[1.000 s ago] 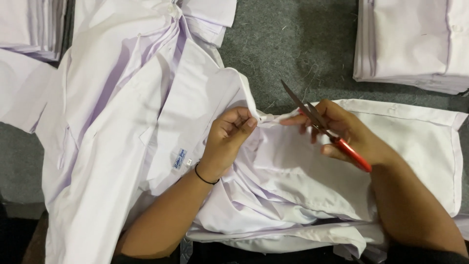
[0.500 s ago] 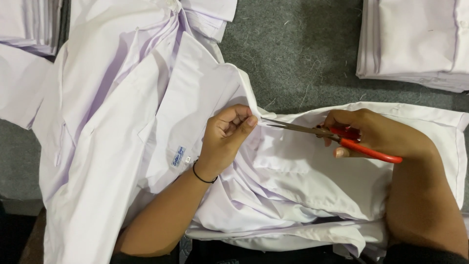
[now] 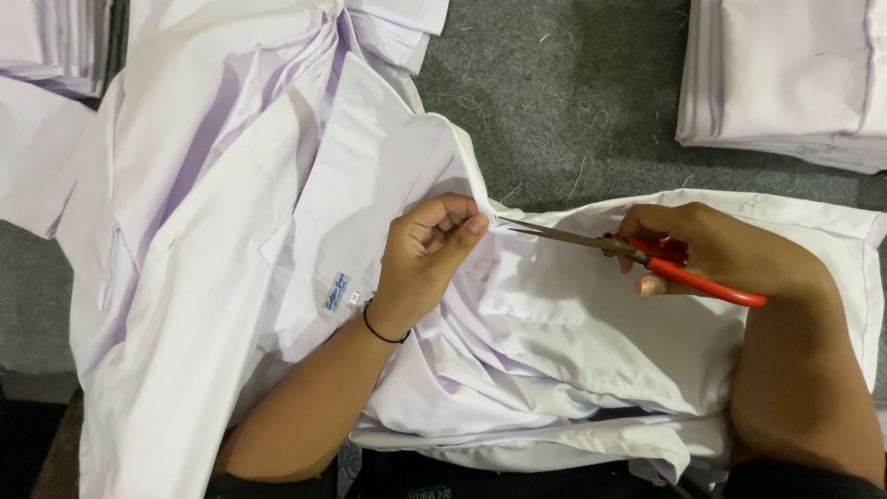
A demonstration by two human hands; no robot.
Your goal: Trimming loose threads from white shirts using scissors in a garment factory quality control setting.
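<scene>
Left hand (image 3: 427,254) is closed in a pinch on the fold of the white cotton shirt (image 3: 305,222) at centre. Right hand (image 3: 711,254) at 3 o'clock grips red-handled steel scissors (image 3: 637,254), blades nearly closed, tips almost touching the left fingertips (image 3: 476,225). Risks: nicked finger, snipped fabric. Folded white stack (image 3: 785,74) at 1 o'clock sits well apart.

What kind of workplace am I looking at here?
Probably a garment finishing or tailoring workshop. Folded white shirts lie stacked on a grey felt surface strewn with thread scraps, and the right hand holds red-handled scissors at a shirt edge.
</scene>
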